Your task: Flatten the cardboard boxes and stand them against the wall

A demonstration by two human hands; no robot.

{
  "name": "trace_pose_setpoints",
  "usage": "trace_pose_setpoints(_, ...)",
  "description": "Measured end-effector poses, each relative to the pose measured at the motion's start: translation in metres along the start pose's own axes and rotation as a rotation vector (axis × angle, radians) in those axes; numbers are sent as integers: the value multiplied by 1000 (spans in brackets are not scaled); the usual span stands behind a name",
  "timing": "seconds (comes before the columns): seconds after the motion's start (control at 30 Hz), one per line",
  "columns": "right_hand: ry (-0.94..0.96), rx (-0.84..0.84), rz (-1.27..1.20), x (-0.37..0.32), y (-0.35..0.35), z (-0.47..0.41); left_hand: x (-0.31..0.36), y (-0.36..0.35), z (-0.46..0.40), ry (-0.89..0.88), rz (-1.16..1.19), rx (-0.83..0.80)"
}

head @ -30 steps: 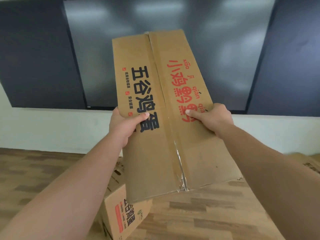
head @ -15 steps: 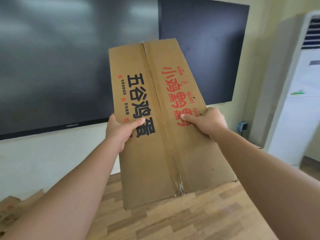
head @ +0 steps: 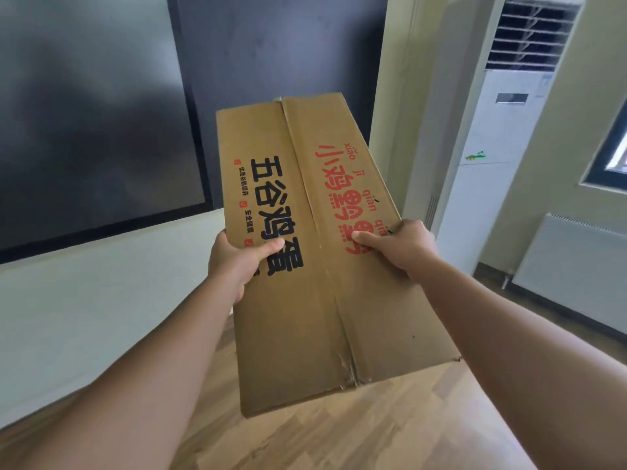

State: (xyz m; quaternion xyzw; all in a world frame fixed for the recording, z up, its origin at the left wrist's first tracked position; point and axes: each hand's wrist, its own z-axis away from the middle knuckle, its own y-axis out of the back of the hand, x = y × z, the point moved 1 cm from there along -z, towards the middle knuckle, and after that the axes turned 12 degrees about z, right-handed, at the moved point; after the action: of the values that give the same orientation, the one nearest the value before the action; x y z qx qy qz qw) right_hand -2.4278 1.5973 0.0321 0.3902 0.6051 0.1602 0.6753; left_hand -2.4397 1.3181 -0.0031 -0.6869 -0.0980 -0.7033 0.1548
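Observation:
A flattened brown cardboard box (head: 315,300) with black and red printed characters is held up in front of me, tilted away at the top. My left hand (head: 234,262) grips its left edge with the thumb on the printed face. At the right edge my right hand (head: 400,245) grips it the same way, thumb across the red print. The box hangs in the air above the wooden floor (head: 356,432), some way short of the white wall (head: 101,300).
A large dark screen (head: 84,113) and a dark panel (head: 288,56) hang on the wall ahead. A tall white air conditioner (head: 502,147) stands in the right corner. A white radiator (head: 570,266) sits low on the right wall, under a window (head: 614,154).
My view has swung to the right along the wall, bringing the air conditioner and radiator into sight. The upright boxes on the floor have left the view. Both hands keep the same grip.

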Motion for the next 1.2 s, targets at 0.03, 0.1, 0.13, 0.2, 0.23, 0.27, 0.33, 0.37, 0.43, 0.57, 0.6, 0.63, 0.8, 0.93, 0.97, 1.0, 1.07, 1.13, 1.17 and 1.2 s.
trace_pose_setpoints(0.03, -13, 2, 6, 5, -3, -13, -5, -9, -10, 10, -13, -7)
trace_pose_setpoints(0.1, -56, -12, 15, 25, -13, -57, -25, -44, -46, 49, -38, -27)
trace_pose_setpoints(0.13, -71, -16, 24, 34, -19, -78, -35, -58, -62, 62, -55, -19)
trace_pose_setpoints(0.2, -87, -29, 41, 49, -30, -113, -52, -83, -88, 96, -71, -23)
trace_pose_setpoints(0.23, -90, -38, 50, 57, -37, -137, -63, -97, -104, 113, -79, -12)
trace_pose_setpoints(0.27, -94, -54, 59, 65, -43, -159, -74, -111, -120, 124, -89, -3)
trace_pose_setpoints(0.33, -98, -97, 71, 80, -59, -202, -96, -137, -147, 152, -94, 14)
trace_pose_setpoints(0.37, -101, -130, 77, 89, -68, -228, -108, -152, -163, 175, -100, 29)
trace_pose_setpoints(0.43, -102, -182, 95, 102, -83, -272, -127, -176, -191, 212, -105, 61)
trace_pose_setpoints(0.57, -100, -273, 136, 120, -117, -355, -165, -213, -241, 280, -96, 122)
trace_pose_setpoints(0.6, -101, -312, 166, 123, -133, -382, -182, -222, -262, 306, -97, 157)
trace_pose_setpoints(0.63, -96, -336, 183, 126, -141, -396, -189, -227, -271, 318, -92, 174)
trace_pose_setpoints(0.8, -95, -421, 265, 146, -206, -484, -251, -255, -340, 422, -84, 252)
trace_pose_setpoints(0.93, -111, -492, 329, 169, -282, -559, -316, -274, -411, 486, -96, 308)
trace_pose_setpoints(0.97, -121, -498, 343, 177, -304, -580, -335, -279, -432, 508, -93, 311)
trace_pose_setpoints(1.0, -135, -501, 353, 184, -325, -602, -356, -286, -454, 524, -87, 317)
trace_pose_setpoints(1.07, -161, -519, 379, 201, -364, -640, -394, -296, -488, 554, -99, 335)
trace_pose_setpoints(1.13, -178, -546, 399, 221, -400, -673, -433, -306, -516, 576, -102, 348)
trace_pose_setpoints(1.17, -192, -566, 399, 234, -419, -689, -453, -311, -529, 594, -99, 352)
trace_pose_setpoints(1.2, -200, -580, 405, 245, -436, -703, -472, -317, -540, 610, -91, 357)
